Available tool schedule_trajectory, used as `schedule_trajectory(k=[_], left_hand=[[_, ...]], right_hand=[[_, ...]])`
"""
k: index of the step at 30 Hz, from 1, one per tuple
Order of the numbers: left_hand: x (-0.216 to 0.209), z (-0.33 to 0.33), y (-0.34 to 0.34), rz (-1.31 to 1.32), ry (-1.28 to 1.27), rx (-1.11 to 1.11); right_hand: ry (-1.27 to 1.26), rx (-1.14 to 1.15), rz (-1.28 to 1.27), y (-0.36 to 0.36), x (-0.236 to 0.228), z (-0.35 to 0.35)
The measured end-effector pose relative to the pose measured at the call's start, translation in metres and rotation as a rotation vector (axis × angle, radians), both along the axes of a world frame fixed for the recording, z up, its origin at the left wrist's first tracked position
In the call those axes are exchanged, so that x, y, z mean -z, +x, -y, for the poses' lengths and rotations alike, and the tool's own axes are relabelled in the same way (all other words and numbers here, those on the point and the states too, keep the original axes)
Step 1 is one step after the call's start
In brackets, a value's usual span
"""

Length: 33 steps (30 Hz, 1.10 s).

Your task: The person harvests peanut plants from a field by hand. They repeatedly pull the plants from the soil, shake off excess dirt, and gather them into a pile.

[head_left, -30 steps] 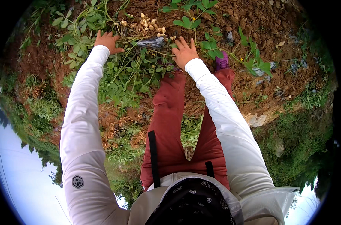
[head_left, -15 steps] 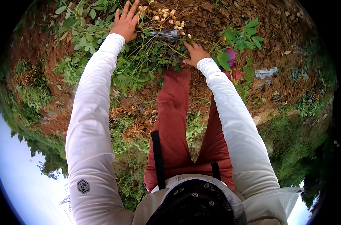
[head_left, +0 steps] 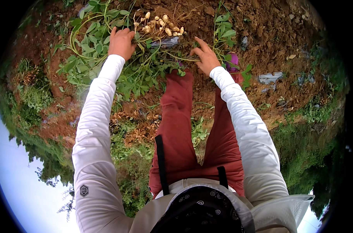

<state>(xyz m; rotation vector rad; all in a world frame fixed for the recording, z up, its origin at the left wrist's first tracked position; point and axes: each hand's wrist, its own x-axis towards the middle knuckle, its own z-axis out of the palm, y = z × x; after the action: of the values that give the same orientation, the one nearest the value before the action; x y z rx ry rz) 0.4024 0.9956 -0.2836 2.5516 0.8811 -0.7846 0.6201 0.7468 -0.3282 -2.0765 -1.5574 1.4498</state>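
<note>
Left hand [head_left: 122, 46] at leafy plants [head_left: 87, 58], fingers [head_left: 125, 32] bent among leaves; cannot tell whether pinching stems. Right hand [head_left: 207, 60] near stems, fingers [head_left: 202, 44] spread. Pale pods [head_left: 161, 25] clustered between hands, beside grey plastic scrap [head_left: 166, 42], on reddish-brown soil [head_left: 262, 35].

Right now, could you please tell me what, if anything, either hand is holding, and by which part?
The left hand and right hand are at leafy green stems, but whether either grips them cannot be told.
</note>
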Motion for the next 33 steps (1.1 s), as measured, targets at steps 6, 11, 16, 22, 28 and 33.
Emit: schedule_trajectory(k=[6,11,16,22,28,33], left_hand=[[-0.115,0.047,0.001,0.401,0.003,-0.308],[-0.201,0.099,0.02,0.514,0.02,-0.523],[-0.26,0.163,0.056,0.868,-0.133,-1.06],[-0.247,0.209,0.09,1.368,-0.316,-2.002],[-0.134,0.267,0.106,1.443,-0.94,-2.372],[-0.157,0.269,0.154,1.428,-1.201,-2.379]], right_hand=[[-0.049,0.128,-0.217,0.041,-0.047,-0.021],[0.018,-0.144,-0.255,0.082,-0.075,-0.034],[0.142,-0.432,-0.15,0.091,-0.112,-0.02],[-0.368,-0.004,-0.707,0.091,-0.169,0.021],[-0.552,0.417,-0.911,0.075,-0.179,0.089],[-0.293,0.049,-0.634,0.091,-0.172,0.112]])
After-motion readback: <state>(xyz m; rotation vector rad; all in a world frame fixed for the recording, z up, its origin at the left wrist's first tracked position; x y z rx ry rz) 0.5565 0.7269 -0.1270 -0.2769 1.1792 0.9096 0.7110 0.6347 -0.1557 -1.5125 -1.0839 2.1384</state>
